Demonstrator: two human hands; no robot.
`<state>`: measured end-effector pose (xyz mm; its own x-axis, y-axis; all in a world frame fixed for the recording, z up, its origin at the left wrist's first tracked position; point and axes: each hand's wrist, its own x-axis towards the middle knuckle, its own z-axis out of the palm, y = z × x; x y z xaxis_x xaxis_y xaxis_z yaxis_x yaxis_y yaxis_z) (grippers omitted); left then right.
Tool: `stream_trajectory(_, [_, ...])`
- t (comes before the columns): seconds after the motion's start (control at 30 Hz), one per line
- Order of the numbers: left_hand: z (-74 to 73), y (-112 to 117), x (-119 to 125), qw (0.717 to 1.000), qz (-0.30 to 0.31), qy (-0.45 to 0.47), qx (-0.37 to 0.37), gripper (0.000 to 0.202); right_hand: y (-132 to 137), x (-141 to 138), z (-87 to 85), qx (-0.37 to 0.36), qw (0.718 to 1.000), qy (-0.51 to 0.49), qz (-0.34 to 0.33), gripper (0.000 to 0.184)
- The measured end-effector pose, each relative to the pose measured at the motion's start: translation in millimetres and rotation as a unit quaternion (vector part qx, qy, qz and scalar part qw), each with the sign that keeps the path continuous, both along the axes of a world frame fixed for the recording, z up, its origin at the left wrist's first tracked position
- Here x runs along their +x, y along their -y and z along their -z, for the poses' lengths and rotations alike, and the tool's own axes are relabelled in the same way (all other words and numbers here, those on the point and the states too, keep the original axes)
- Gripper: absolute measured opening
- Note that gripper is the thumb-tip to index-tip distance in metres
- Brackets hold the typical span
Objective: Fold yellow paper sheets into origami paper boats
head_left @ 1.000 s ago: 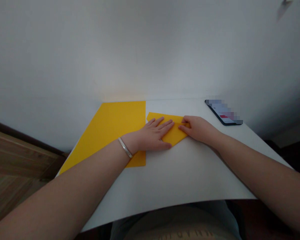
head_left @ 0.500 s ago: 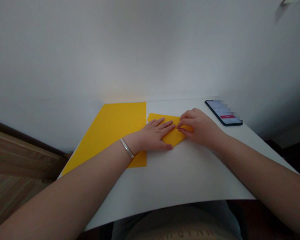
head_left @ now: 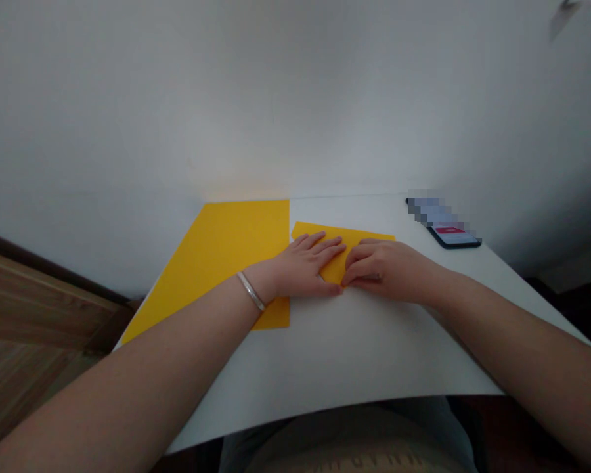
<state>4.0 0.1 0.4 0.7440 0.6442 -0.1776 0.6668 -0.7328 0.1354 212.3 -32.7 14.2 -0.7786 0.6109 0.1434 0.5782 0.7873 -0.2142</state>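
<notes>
Folded yellow paper (head_left: 333, 269) lies on the white table (head_left: 374, 355), just right of the larger yellow sheet (head_left: 236, 243). Left hand (head_left: 303, 268) rests flat on it, fingers spread. Right hand (head_left: 391, 269) has its fingertips bunched at the near edge; whether they pinch paper cannot be told. Recommended: firm left hold, layers aligned, even pressure along the edge.

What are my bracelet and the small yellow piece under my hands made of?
Bracelet: probably metal, smooth and silvery, judging by its bright highlights. Small yellow piece: likely paper or thin card, matte, with straight edges and no shine.
</notes>
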Motion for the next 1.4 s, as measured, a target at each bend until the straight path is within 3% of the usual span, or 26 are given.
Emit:
stream_trajectory(0.33, [-0.1,0,0,1.000,0.004,0.004,0.009,0.087,1,-1,-2.0,0.003,1.000,0.010,-0.003,0.020])
stream_trajectory(0.73, [-1.2,-4,-1,1.000,0.005,0.011,0.009,0.087,13,-1,-16.7,0.092,0.989,0.111,0.024,0.023])
stream_trajectory(1.0, [-1.2,-1,-6,1.000,-0.002,0.007,-0.004,0.088,9,4,-17.1,0.086,0.982,0.151,0.071,0.025])
stream_trajectory(1.23, [-3.6,-2,-5,1.000,-0.003,0.017,0.001,0.088,17,-4,-19.4,0.036,0.996,0.083,0.016,0.023])
stream_trajectory(1.4, [-5.6,-1,-3,1.000,-0.008,0.015,-0.002,0.087,19,-8,-20.0,0.026,0.996,0.075,0.029,0.021])
